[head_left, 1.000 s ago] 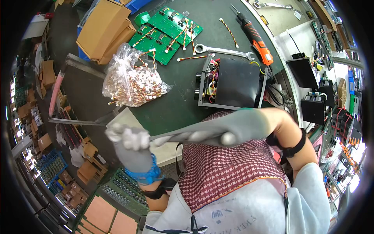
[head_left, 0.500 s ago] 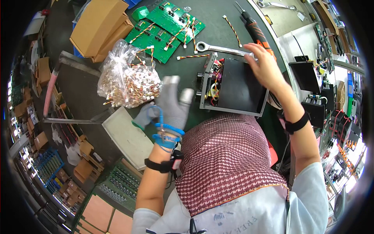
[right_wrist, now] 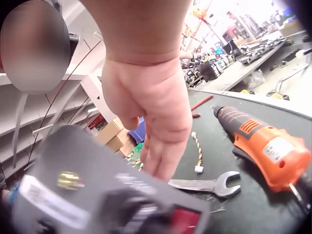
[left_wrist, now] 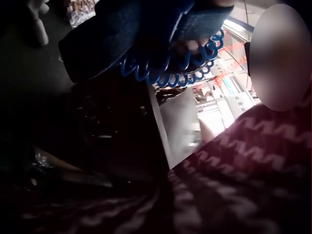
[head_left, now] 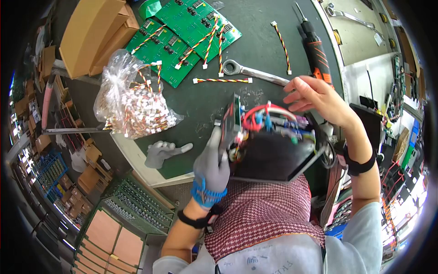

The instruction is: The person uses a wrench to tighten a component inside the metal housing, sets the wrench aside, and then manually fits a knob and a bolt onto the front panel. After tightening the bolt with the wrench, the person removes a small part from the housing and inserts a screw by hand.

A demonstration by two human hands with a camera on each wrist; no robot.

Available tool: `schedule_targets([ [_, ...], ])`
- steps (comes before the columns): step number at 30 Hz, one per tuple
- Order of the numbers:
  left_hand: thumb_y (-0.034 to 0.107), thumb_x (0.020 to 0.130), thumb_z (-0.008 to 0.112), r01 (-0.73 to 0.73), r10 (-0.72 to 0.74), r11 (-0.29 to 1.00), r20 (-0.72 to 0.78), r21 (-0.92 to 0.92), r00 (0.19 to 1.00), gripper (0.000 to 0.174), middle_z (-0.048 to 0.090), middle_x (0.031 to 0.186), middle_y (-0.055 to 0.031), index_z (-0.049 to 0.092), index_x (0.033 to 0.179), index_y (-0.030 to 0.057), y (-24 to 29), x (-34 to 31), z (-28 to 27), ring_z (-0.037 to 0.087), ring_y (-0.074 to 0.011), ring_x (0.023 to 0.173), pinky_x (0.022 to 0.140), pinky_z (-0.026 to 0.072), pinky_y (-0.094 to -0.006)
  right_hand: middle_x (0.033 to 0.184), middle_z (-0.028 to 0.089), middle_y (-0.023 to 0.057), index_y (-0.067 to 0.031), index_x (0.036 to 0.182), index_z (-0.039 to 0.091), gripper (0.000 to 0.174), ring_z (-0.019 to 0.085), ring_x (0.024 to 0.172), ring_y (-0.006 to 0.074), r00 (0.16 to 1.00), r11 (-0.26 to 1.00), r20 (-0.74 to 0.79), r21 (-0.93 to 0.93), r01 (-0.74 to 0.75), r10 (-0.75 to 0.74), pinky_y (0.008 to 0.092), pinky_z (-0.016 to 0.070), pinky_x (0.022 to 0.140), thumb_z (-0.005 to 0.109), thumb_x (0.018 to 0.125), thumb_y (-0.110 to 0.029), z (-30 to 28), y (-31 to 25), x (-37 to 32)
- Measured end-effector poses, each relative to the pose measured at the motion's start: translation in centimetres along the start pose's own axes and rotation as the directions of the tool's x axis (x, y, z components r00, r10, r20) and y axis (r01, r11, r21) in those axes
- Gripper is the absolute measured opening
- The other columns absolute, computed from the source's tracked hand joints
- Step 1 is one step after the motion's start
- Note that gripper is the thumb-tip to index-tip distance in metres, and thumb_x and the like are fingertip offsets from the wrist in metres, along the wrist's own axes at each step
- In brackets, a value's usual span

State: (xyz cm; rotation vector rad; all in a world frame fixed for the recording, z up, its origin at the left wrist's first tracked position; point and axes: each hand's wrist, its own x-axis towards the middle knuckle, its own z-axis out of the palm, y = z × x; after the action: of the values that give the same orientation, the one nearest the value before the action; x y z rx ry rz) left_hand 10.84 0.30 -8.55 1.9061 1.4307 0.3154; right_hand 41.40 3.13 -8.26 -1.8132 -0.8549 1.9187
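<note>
My left hand (head_left: 211, 168), in a grey glove with a blue coiled band at the wrist, grips the front-panel end of a black electronics box (head_left: 271, 157). The box is tilted up, its open side showing red, blue and white wires (head_left: 267, 114). My bare right hand (head_left: 321, 98) hovers over the box's far right corner, fingers loosely bent and holding nothing. In the right wrist view the box's grey panel (right_wrist: 102, 180) is blurred below that hand. An empty grey glove (head_left: 165, 153) lies on the table left of my left hand.
Beyond the box lie a combination wrench (head_left: 255, 73), an orange electric screwdriver (head_left: 315, 57) and loose twisted cables (head_left: 222, 81). At the left are a plastic bag of cables (head_left: 141, 107), green circuit boards (head_left: 171, 50) and a cardboard box (head_left: 93, 36).
The right glove came off and now lies on the table. My left hand moved right and took hold of the box, which has tilted from lying flat. The right hand stays near its far right corner.
</note>
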Motion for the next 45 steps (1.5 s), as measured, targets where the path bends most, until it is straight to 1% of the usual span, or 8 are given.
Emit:
schedule_targets([
  [5,0.022,0.089,0.063,-0.314,0.314,0.95,-0.027,0.008,0.949,0.058,0.058,0.121,-0.0259,0.04,0.135,-0.0067,-3.4,-4.0,0.4,0.066,-0.0407,0.09,0.076,0.0532,-0.0402,0.093,0.067,0.0132,-0.0025,0.105,0.066,0.023,0.066,0.086,0.0272,0.847,0.72,0.203,-0.453,0.526,-0.491,0.0351,0.0523,0.078,0.063,0.082,-0.006,2.0,1.2,5.1],
  [10,0.01,0.078,0.07,-0.28,0.302,0.933,0.069,-0.224,0.951,0.073,0.049,0.129,-0.0295,0.03,0.138,0.0035,-4.5,-5.6,0.5,0.056,-0.0512,0.107,0.082,0.0524,-0.0544,0.089,0.051,0.0043,-0.0115,0.118,0.061,0.044,0.058,0.087,0.0211,0.358,-0.135,0.726,-0.524,0.841,-0.588,0.0341,0.0489,0.078,0.063,0.074,-0.014,5.5,-0.3,10.6],
  [14,0.009,0.08,0.069,-0.308,0.314,0.92,-0.011,-0.243,0.949,0.059,0.051,0.122,-0.0292,0.035,0.128,0.0029,-4.8,-6.0,0.9,0.055,-0.0513,0.107,0.086,0.0511,-0.0566,0.09,0.054,0.0077,-0.0099,0.114,0.062,0.036,0.059,0.088,0.0231,0.241,-0.032,0.814,-0.304,0.952,-0.529,0.0349,0.0487,0.078,0.063,0.078,-0.015,9.3,0.0,13.0],
  [20,0.005,0.08,0.069,-0.076,0.096,0.943,0.048,-0.323,0.994,0.06,0.053,0.119,-0.028,0.032,0.127,0.0039,-6.2,-8.1,2.5,0.058,-0.0473,0.096,0.078,0.0512,-0.0544,0.093,0.057,0.0175,-0.0004,0.105,0.054,0.033,0.057,0.095,0.0338,0.376,0.231,0.874,-0.315,0.92,-0.306,0.0438,0.0479,0.083,0.063,0.078,-0.017,10.9,1.4,12.5],
  [23,0.015,0.094,0.057,0.001,0.026,0.957,0.09,-0.29,0.996,0.053,0.056,0.127,-0.0214,0.035,0.136,-0.0088,-6.3,-7.9,2.2,0.064,-0.0251,0.104,0.089,0.051,-0.0318,0.092,0.056,0.0109,-0.0019,0.08,0.067,0.015,0.059,0.094,0.028,0.338,0.219,0.852,-0.269,0.938,-0.4,0.0389,0.0499,0.086,0.063,0.077,-0.016,9.5,2.0,11.7],
  [29,0.012,0.093,0.058,-0.111,0.111,0.986,-0.006,-0.124,0.994,0.053,0.056,0.126,-0.0221,0.035,0.136,-0.0079,-4.7,-6.3,1.5,0.063,-0.0293,0.105,0.088,0.0516,-0.0348,0.096,0.053,0.011,-0.0025,0.085,0.061,0.013,0.057,0.095,0.0276,0.28,0.115,0.89,-0.256,0.96,-0.36,0.0381,0.051,0.084,0.057,0.078,-0.012,6.3,3.3,10.2],
  [37,0.019,0.099,0.047,-0.133,0.123,0.99,-0.194,-0.039,0.973,0.04,0.062,0.118,-0.026,0.044,0.126,-0.0105,-3.0,-4.1,1.4,0.067,-0.0348,0.097,0.083,0.0537,-0.0385,0.109,0.059,0.0103,-0.0063,0.101,0.063,0.031,0.059,0.101,0.0305,0.618,0.362,0.422,-0.542,0.759,-0.664,0.0397,0.0486,0.088,0.063,0.071,0.001,2.6,2.9,8.8],
  [45,0.015,0.092,0.062,0.318,-0.297,0.887,0.113,-0.335,0.948,0.062,0.054,0.125,-0.0284,0.028,0.141,-0.0003,-5.7,-9.4,3.2,0.061,-0.0413,0.108,0.088,0.052,-0.0433,0.114,0.057,0.0091,-0.0087,0.109,0.063,0.04,0.059,0.094,0.0259,0.467,0.211,-0.025,-0.912,0.351,-0.884,0.0358,0.0469,0.082,0.065,0.07,-0.005,1.9,1.6,9.6],
])
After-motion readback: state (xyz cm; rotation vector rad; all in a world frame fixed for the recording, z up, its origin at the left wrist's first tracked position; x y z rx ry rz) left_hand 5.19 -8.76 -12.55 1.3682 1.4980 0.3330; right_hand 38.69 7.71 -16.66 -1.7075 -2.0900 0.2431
